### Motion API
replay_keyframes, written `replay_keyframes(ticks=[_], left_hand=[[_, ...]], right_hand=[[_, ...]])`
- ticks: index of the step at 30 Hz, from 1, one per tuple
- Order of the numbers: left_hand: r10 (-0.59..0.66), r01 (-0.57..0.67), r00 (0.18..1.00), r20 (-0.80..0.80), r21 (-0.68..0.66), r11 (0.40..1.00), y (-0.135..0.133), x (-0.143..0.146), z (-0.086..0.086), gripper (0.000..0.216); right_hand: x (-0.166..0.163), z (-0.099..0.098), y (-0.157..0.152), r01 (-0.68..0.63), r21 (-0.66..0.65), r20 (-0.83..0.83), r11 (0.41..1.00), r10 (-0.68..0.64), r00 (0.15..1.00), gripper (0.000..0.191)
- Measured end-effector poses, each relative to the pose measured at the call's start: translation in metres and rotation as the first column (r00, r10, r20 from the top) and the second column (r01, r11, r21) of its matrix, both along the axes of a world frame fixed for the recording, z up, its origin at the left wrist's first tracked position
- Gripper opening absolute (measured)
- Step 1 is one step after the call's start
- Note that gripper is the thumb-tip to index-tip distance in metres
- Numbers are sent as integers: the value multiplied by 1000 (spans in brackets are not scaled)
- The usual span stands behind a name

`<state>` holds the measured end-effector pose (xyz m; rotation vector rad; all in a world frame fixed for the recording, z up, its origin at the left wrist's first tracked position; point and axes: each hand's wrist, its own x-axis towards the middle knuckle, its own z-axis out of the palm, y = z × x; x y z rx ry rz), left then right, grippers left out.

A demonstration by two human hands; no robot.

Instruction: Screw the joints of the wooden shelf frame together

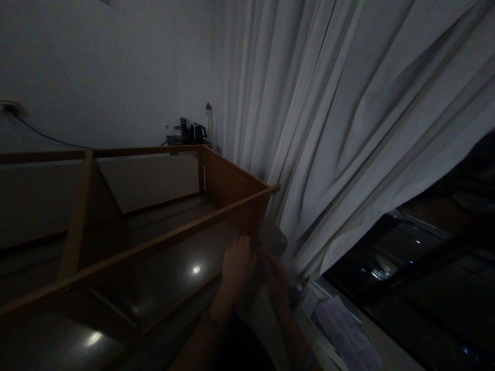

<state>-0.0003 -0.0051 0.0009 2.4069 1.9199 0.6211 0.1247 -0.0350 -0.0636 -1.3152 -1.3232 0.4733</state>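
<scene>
The room is dim. My left hand (237,265) reaches forward to the lower end of an open wooden frame (216,211) lying on its side, and its fingers rest against the frame's corner post. My right hand (275,278) sits just to the right of it, close to the same corner, fingers curled together near something small and dark that I cannot make out. Both forearms come up from the bottom middle of the view. The frame has long rails and a cross divider (83,206), with glossy dark floor showing through it.
White curtains (348,129) hang on the right, partly drawn back from a dark window (425,268). Papers (340,330) lie on the sill below. A kettle and other small items (191,134) stand on a table against the back wall. A cable (34,131) runs along the left wall.
</scene>
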Motion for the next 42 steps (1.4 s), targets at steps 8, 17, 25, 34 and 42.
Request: replay_keyframes(ticks=[8, 17, 25, 34, 42], left_hand=[[-2, 2, 1000, 4, 16, 1000, -1, 0, 0, 25], [0, 0, 1000, -7, -18, 1000, -1, -1, 0, 26], [3, -3, 1000, -8, -5, 1000, 0, 0, -1, 27], [-13, 13, 1000, -11, -32, 999, -1, -1, 1, 26], [-17, 17, 1000, -17, -6, 1000, -1, 0, 1, 23]], right_hand=[[1, -1, 0, 40, 42, -27, 998, -39, 999, 29], [2, 0, -4, 6, 22, 21, 1000, -6, 1000, 30], [1, -3, -6, 35, 81, 121, 996, -45, 992, 26], [10, -15, -1, 36, 135, 265, 990, -71, 962, 33], [16, -15, 1, -12, 82, 276, 997, -11, 961, 35]])
